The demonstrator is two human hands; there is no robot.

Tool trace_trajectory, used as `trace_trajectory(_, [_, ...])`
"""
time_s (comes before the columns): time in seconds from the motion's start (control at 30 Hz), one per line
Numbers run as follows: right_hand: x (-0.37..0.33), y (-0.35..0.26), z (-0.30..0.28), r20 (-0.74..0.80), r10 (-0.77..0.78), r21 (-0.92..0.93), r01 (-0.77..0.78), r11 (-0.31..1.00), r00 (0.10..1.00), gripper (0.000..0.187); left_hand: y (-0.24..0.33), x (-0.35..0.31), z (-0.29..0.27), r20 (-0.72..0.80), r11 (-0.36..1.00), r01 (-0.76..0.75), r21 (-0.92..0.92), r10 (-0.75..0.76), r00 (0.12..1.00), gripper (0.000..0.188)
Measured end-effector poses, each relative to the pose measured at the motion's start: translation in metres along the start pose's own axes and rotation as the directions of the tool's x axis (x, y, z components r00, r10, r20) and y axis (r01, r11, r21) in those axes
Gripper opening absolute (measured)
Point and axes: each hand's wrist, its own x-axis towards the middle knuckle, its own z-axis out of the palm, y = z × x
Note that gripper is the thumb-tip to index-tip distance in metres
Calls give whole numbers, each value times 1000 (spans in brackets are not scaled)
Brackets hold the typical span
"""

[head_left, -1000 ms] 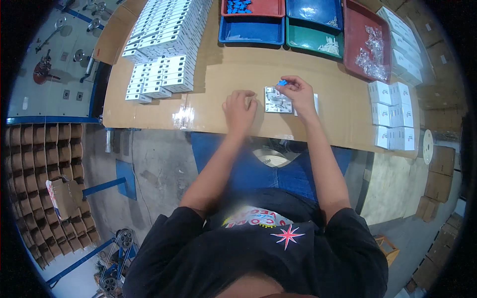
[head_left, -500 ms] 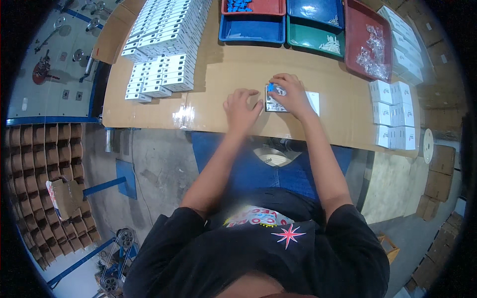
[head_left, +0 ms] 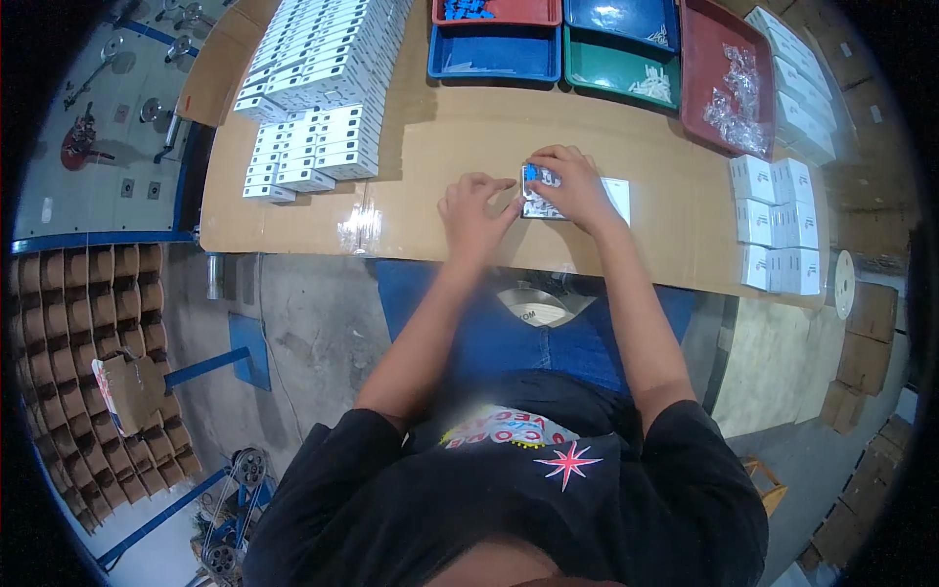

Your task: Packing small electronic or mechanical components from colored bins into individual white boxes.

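A small open white box (head_left: 536, 208) lies near the front edge of the table, with its white lid flap (head_left: 619, 198) spread out to the right. Small light-coloured items are inside, too small to name. My right hand (head_left: 579, 188) reaches over the box, fingertips closed on a small blue plastic piece (head_left: 531, 173) at the box's upper left corner. At the left edge of the box is my left hand (head_left: 476, 212), thumb and forefinger apart, their tips at or close to the edge. The palm of my right hand hides part of the box.
Stacked white boxes (head_left: 318, 88) stand at the left. Along the back are a red tray (head_left: 518, 12) with blue pieces, blue trays (head_left: 494, 54), and a green tray (head_left: 606, 80) with white pieces. A dark red tray (head_left: 699, 59) holds clear bags. More white boxes (head_left: 778, 225) stand right.
The blue piece has come down slightly at the corner of the box, with my right hand shifting a little left. My left fingertips have edged right, closer to the box.
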Motion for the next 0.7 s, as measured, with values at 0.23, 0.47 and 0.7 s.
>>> trace_trajectory(0.23, [2,-5,-1,49,55,-79,-51,996,997,33,-2,0,1,-7,1000,-28,9,28,1000,29])
trace_trajectory(0.47, [2,-22,-5,57,121,-108,-115,987,991,42,-2,-1,2,-28,1000,-17,-9,17,999,25])
trace_trajectory(0.7, [-21,-30,-4,-148,-17,-110,0,994,989,42,0,-1,0,-5,1000,-11,-14,11,1000,28])
